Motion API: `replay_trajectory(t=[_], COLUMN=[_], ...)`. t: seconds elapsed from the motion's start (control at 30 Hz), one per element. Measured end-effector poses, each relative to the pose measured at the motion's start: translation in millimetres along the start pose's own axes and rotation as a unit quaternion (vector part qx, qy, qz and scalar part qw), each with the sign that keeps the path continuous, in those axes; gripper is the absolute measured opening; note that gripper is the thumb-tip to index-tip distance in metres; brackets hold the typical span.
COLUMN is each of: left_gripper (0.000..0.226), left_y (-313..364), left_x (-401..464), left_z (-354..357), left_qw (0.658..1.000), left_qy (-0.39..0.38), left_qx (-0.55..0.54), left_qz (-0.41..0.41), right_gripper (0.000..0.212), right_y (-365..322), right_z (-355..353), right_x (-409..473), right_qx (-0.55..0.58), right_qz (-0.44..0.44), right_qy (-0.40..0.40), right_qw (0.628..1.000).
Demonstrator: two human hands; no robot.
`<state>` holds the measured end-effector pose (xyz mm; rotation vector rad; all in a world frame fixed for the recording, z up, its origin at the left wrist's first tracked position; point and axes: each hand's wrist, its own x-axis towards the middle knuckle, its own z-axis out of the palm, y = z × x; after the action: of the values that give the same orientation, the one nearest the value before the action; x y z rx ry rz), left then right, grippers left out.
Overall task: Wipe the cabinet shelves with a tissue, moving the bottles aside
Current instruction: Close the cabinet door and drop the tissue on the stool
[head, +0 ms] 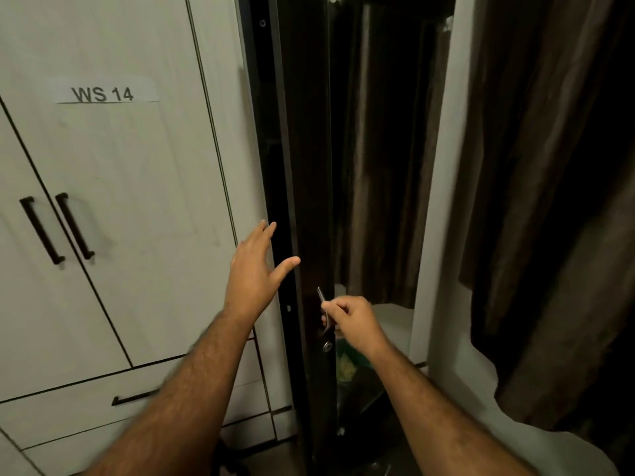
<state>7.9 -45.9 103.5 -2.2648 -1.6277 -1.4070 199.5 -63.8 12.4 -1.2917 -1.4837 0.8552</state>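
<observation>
While our right hand (pixel 354 319) pinched its fingers (pixel 330 309) closed around the slim curved metal handle (pixel 323 304) of the dark glossy cabinet door (pixel 309 187), our left hand (pixel 256 269) hovered at ten o'clock from it, fingers spread wide and holding nothing, beside the door's edge. Shelves, bottles and tissue we could not make out; brown curtains (pixel 549 166) hung at three o'clock.

One sign can be read — a white paper label (pixel 103 92) stuck on the pale cabinet door (pixel 113 187). It says "WS 14" in dark letters, with a line drawn under them. The label sits high up and off to the left of the left hand (pixel 256 269) — well apart from it.
</observation>
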Motion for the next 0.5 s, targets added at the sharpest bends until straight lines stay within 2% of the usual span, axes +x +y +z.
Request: replay_trajectory(t=[0.33,0.5], left_gripper=[0.063,0.057], left_y=[-33,-44], left_x=[30,45], left_z=[16,28], left_qw=[0.998,0.996], left_qy=[0.037,0.053], left_qx=[0.029,0.039], left_qz=[-0.037,-0.055], right_gripper=[0.023,0.024], right_y=[4,6], right_z=[27,36], right_x=[60,82], right_qx=[-0.045,-0.045], right_qz=[-0.010,-0.028], right_qy=[-0.045,-0.039], right_qw=[0.998,0.998])
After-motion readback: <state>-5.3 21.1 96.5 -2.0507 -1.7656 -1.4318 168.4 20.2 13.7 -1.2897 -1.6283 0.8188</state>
